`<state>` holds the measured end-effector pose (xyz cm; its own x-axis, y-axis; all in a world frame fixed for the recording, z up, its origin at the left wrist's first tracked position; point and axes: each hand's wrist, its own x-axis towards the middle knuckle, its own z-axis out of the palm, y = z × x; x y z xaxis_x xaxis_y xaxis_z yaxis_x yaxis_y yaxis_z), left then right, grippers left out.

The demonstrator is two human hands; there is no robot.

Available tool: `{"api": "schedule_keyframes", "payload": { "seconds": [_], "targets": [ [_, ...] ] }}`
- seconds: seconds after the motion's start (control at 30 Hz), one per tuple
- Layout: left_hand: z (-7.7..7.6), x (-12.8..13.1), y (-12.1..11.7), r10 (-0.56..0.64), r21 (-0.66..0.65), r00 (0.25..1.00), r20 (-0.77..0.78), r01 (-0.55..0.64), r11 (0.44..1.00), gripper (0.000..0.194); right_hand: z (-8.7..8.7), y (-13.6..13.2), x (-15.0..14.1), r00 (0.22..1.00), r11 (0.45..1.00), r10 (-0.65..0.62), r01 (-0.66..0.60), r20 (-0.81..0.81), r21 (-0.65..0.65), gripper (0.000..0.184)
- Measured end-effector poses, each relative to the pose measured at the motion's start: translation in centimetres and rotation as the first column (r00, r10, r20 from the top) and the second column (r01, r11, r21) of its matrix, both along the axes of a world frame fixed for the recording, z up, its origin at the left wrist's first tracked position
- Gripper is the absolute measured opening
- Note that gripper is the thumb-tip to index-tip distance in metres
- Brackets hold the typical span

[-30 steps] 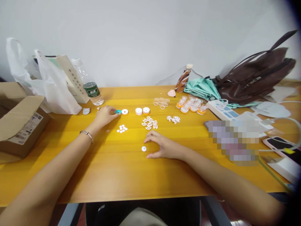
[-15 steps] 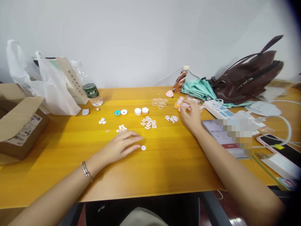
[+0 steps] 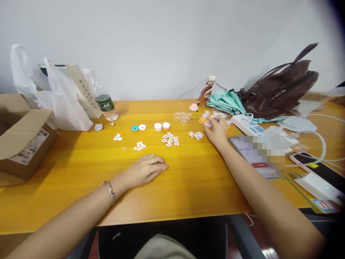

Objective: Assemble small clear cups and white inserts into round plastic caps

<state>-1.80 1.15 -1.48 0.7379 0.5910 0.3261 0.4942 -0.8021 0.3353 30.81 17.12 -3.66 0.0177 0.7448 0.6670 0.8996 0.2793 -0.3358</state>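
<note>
My left hand (image 3: 148, 168) lies low over the middle of the table, its thumb and fingertips pinched together on a small white disc that they mostly cover. My right hand (image 3: 217, 131) reaches to the back right, into the group of clear plastic pieces with orange bases (image 3: 203, 116). Its bent fingers close on one of these at the near edge, partly hidden by the hand. White wheel-shaped parts (image 3: 198, 135) lie just left of it. More wheel-like white parts (image 3: 170, 139) and loose small white discs (image 3: 139, 145) sit beyond my left hand.
Along the back stand white round parts (image 3: 157, 126), a teal ring (image 3: 135, 128) and clear rings (image 3: 184, 121). A water bottle (image 3: 105, 104), plastic bag (image 3: 67, 104) and cardboard box (image 3: 29, 151) occupy the left. A phone (image 3: 242, 149), power strip (image 3: 250, 126) and brown bag (image 3: 277, 90) are right.
My left hand left the teal ring, came to the middle and closed on the white disc. My right hand moved from beside that disc to the clear and orange pieces.
</note>
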Motion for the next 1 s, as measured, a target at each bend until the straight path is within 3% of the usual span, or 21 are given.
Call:
{"api": "schedule_keyframes", "payload": {
  "seconds": [0.2,0.33,0.43,0.5,0.6,0.7,0.83,1.0],
  "targets": [
    [0.0,-0.1,0.1,-0.003,0.031,1.0,0.015,0.002,1.0,0.022,0.2,0.2,0.3,0.99,0.998,0.059,-0.057,-0.125,0.019,0.022],
    [0.3,-0.8,0.3,0.015,0.085,1.0,0.015,-0.016,0.996,0.021,0.8,-0.5,-0.1,0.969,0.994,0.084,-0.065,-0.232,0.089,0.022],
    [0.8,-2.3,1.2,0.102,0.181,0.995,0.024,-0.104,0.978,0.019,1.7,-2.2,-1.7,0.923,0.975,0.186,-0.13,-0.338,0.182,0.029],
    [1.4,-3.9,2.2,0.211,0.241,0.976,0.063,-0.22,0.945,0.018,2.3,-3.9,-3.4,0.875,0.943,0.318,-0.251,-0.365,0.22,0.033],
    [2.1,-7.1,3.8,0.433,0.199,0.879,0.2,-0.469,0.86,0.016,3.0,-6.9,-6.5,0.807,0.861,0.509,-0.477,-0.3,0.177,0.031],
    [2.0,-10.1,5.4,0.629,0.13,0.727,0.276,-0.676,0.725,0.017,3.3,-9.4,-8.9,0.683,0.701,0.709,-0.709,-0.177,0.071,0.031],
    [0.8,-11.7,7.0,0.725,0.073,0.659,0.2,-0.748,0.66,0.019,3.2,-10.9,-10.1,0.512,0.511,0.844,-0.858,-0.161,-0.052,0.033],
    [0.2,-11.0,7.7,0.806,0.105,0.592,0.03,-0.803,0.586,0.02,2.8,-11.2,-10.2,0.425,0.403,0.886,-0.904,-0.184,-0.146,0.036]
  ]
}}
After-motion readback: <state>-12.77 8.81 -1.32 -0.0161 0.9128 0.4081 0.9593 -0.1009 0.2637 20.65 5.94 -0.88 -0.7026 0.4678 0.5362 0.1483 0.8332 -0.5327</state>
